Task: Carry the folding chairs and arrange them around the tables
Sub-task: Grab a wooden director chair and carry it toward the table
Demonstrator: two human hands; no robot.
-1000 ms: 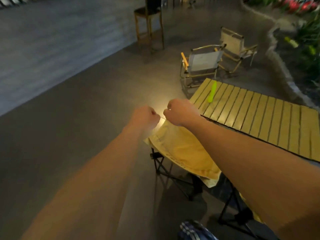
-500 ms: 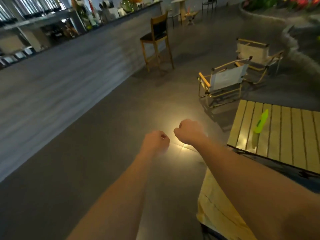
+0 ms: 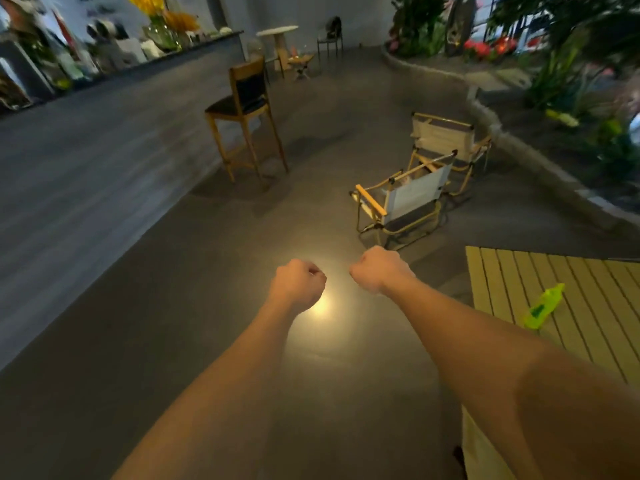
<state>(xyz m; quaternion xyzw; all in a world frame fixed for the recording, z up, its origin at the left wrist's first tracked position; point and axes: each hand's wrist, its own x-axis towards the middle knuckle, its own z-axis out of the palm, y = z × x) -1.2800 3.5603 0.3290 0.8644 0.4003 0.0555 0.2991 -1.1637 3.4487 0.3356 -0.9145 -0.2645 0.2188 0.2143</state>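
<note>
Two folding chairs (image 3: 412,199) stand beyond fisted left hand (image 3: 298,284), right hand (image 3: 379,270).

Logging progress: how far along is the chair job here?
Done: nothing visibly placed; no chair stands at the slatted table. In hand: nothing. The left hand and right hand are fisted and empty above the floor. Left: two folding chairs, the near chair and the far chair, stand apart from the table, not yet carried.

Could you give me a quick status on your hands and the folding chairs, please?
Left hand and right hand fisted, holding nothing. Two folding chairs unfolded on the floor ahead, beyond the slatted table. Bare floor between, nothing blocking.
</note>
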